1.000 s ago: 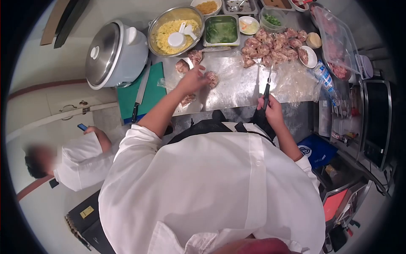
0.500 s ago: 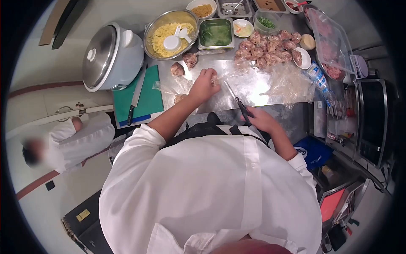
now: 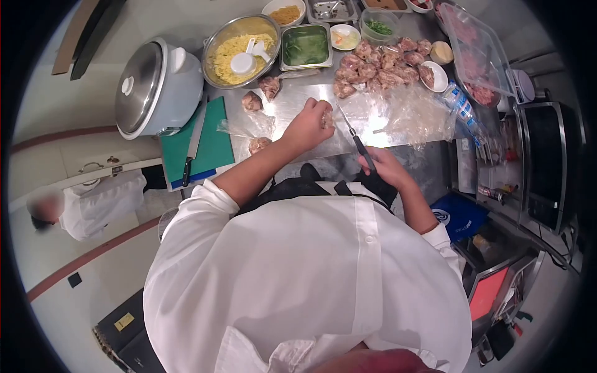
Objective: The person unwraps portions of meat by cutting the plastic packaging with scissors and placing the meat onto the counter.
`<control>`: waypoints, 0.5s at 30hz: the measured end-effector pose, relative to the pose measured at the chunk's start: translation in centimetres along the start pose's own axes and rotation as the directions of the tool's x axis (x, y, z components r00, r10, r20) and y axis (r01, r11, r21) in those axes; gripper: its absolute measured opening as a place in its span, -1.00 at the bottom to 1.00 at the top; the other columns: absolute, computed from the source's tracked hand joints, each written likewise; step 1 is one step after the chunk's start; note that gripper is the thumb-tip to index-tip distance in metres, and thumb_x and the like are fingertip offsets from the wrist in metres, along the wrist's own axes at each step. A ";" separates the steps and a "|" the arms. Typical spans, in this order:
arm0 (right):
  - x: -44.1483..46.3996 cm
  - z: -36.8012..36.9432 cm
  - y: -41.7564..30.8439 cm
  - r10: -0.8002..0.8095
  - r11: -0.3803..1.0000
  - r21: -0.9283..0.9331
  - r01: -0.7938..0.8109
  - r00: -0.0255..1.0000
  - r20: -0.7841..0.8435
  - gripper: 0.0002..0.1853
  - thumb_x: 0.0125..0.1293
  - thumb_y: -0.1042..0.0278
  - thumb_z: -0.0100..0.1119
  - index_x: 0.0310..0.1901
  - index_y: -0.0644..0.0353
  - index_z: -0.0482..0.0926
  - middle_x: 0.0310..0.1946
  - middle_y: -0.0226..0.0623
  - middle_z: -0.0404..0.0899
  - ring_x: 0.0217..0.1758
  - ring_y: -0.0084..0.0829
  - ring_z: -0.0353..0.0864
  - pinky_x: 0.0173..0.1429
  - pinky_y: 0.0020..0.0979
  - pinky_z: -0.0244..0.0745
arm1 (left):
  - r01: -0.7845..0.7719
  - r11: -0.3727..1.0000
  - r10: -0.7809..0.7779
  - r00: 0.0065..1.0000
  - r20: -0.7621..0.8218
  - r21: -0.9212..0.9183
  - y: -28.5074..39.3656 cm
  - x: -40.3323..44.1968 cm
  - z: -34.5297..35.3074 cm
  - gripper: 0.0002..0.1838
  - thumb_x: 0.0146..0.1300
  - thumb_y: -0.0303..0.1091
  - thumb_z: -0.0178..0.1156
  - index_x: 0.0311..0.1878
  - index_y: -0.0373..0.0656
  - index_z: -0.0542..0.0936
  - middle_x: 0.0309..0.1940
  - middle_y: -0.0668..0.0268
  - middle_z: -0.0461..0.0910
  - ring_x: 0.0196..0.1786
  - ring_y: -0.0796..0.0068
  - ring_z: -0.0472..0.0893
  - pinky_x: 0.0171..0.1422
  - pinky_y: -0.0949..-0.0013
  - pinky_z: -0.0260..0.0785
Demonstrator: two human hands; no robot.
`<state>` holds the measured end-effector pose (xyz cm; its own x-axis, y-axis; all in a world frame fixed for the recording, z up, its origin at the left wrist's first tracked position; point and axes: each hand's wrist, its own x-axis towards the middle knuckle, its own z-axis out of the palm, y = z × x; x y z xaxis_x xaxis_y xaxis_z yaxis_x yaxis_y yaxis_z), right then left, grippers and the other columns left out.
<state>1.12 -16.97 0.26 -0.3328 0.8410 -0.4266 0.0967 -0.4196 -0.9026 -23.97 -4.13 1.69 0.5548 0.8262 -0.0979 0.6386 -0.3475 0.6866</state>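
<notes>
My left hand (image 3: 309, 127) is closed over the steel table, its fingers wrapped round a bunched clear plastic bag (image 3: 328, 119); what the bag contains is mostly hidden. My right hand (image 3: 384, 166) grips the black handles of a pair of scissors (image 3: 359, 144). Their blades point up and left, close beside the left fingertips and the bag. Left of my left hand, wrapped meat portions (image 3: 252, 101) lie on the table, and another portion (image 3: 259, 145) sits under loose plastic near my forearm. A heap of bagged meat portions (image 3: 380, 69) lies beyond the scissors.
Loose plastic bags (image 3: 413, 118) spread at the right. A knife (image 3: 196, 138) lies on a green cutting board (image 3: 214, 133) beside a rice cooker (image 3: 163, 87). A bowl of yellow food (image 3: 217, 71) and a tray of green liquid (image 3: 305, 46) stand behind. A person (image 3: 102, 202) is at far left.
The scissors have moved up, nearer the left hand, with the blades now beside its fingertips. My left hand keeps hold of the plastic bag. The view has shifted slightly.
</notes>
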 end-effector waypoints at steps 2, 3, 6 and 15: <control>-0.5 -0.4 0.4 0.015 1.000 0.015 -0.015 1.000 0.002 -0.65 0.48 0.06 0.37 -0.30 0.16 0.57 -0.47 -0.56 0.51 -0.41 -0.68 0.46 -0.29 -0.54 0.34 | 0.013 0.999 -0.014 1.000 0.026 0.035 0.2 0.3 0.2 -0.44 0.15 -0.26 0.46 0.22 -0.13 0.53 0.10 0.00 0.47 0.07 -0.09 0.64 0.23 0.07 0.55; -0.7 -0.6 0.7 0.024 1.000 0.009 -0.024 1.000 0.002 -0.65 0.48 0.06 0.37 -0.31 0.15 0.57 -0.49 -0.56 0.50 -0.43 -0.69 0.46 -0.30 -0.54 0.34 | 0.011 0.999 -0.012 0.999 0.031 0.034 0.4 0.4 0.3 -0.44 0.15 -0.26 0.46 0.22 -0.13 0.53 0.10 0.00 0.47 0.07 -0.09 0.64 0.23 0.07 0.55; -1.3 -1.1 1.4 0.043 0.999 0.030 -0.043 0.999 0.011 -0.66 0.48 0.07 0.37 -0.34 0.15 0.57 -0.52 -0.57 0.49 -0.45 -0.69 0.46 -0.32 -0.54 0.34 | 0.032 0.999 -0.036 0.995 0.090 0.043 1.0 0.7 0.6 -0.42 0.16 -0.24 0.46 0.23 -0.13 0.53 0.12 -0.02 0.47 0.09 -0.12 0.64 0.26 0.05 0.54; -2.7 -0.8 4.1 0.071 0.996 0.068 -0.060 0.984 -0.163 -0.65 0.47 0.13 0.39 -0.40 0.17 0.58 -0.57 -0.55 0.49 -0.53 -0.69 0.45 -0.42 -0.53 0.31 | 0.075 0.985 -0.106 0.974 0.198 0.156 1.8 2.3 1.9 -0.41 0.14 -0.24 0.42 0.26 -0.13 0.55 0.17 -0.02 0.48 0.12 -0.14 0.67 0.27 -0.02 0.57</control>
<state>3.16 -20.68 -2.36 -0.1673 0.8538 -0.4930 0.0523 -0.4917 -0.8692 -20.54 -3.64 1.31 0.5787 0.7539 -0.3110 0.7539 -0.3492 0.5564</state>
